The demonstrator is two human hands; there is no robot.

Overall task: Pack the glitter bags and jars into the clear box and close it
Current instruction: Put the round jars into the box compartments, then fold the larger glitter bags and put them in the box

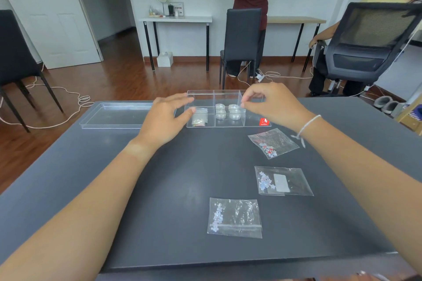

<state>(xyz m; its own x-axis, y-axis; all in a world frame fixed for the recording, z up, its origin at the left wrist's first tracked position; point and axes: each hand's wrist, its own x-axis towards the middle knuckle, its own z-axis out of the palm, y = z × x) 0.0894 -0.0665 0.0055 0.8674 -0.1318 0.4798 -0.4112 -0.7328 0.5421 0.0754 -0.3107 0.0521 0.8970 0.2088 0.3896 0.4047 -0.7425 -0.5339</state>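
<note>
Three flat, shiny glitter bags (235, 217) lie on the dark table (159, 189). The clear box (228, 108) holds round jars (228, 110); its lid (116, 115) lies beside it. Left hand (165, 118) is spread wide. Right hand (271, 104) pinches, holding nothing I can see.

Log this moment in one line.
jars: in clear box | three bags on table | lid off | both hands over box

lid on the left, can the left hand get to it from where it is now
Probably yes. The lid lies flat and bare on the table, just left of the left hand, which hovers open by the clear box. Nothing sits between them.
</note>
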